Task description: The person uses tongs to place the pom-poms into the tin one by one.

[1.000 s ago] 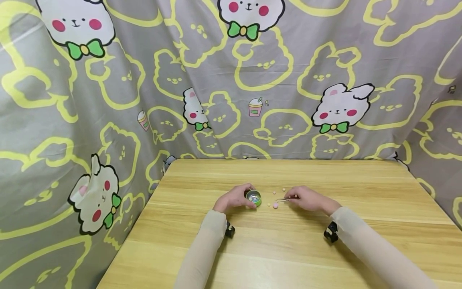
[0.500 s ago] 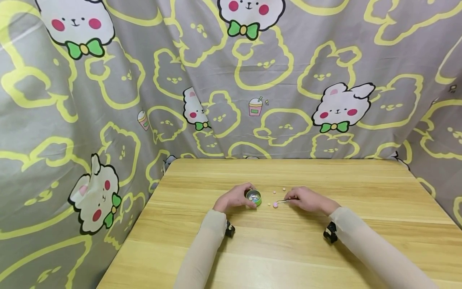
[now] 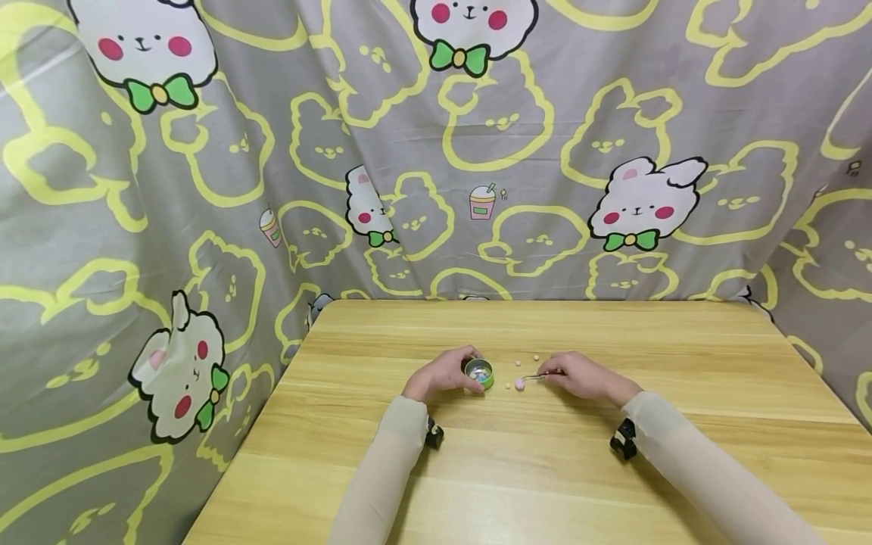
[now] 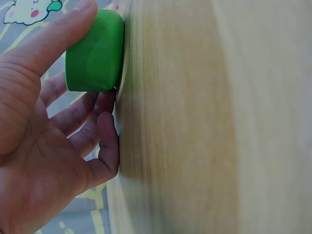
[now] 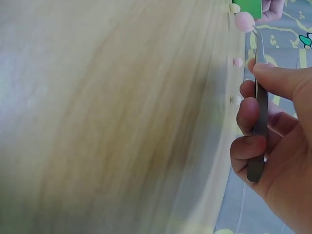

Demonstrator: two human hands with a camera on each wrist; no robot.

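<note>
My left hand (image 3: 446, 371) holds a small round green tin (image 4: 95, 53) on the table, thumb on the near side and fingers curled behind. Small pale and coloured pieces lie inside the tin in the head view. With my right hand (image 3: 577, 375) I grip a pair of metal tweezers (image 5: 261, 107) with a bent tip. That tip is right at a pink ball (image 5: 244, 22), the largest of the loose balls, just right of the tin. A small yellowish ball (image 3: 507, 386) lies between the tin and the pink ball.
Behind the tweezers lie a small pink ball (image 3: 518, 363) and a small cream ball (image 3: 536, 357). The wooden table (image 3: 477, 469) reaches back to a grey patterned curtain (image 3: 409, 151), which also hangs at both sides.
The tweezers' tip has moved down and left onto the large pink ball, which now sits slightly higher in view. My left hand and the tin have stayed put.
</note>
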